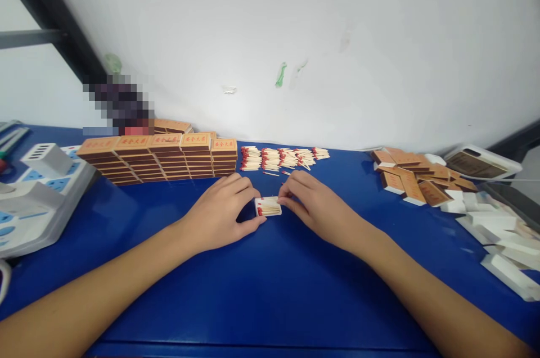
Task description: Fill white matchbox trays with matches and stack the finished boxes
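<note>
A small white matchbox tray [270, 213] lies on the blue table, partly filled with red-headed matches. Around its left end, the thumb and fingers of my left hand [230, 206] grip the tray. My right hand [310, 200] is at the tray's right end with thumb and fingertips pinched together; what they hold, if anything, is hidden. Just beyond the hands, loose matches [272, 159] lie in several bunches, with a few strays near my right fingers.
Stacked orange matchboxes [169, 158] form a wall at back left. A white power strip [37, 212] with plugs stands further left. To the right lie piled matchbox sleeves [407, 178], white empty-looking trays [502, 243] and a phone in a pale case [481, 162]. A white wall rises behind.
</note>
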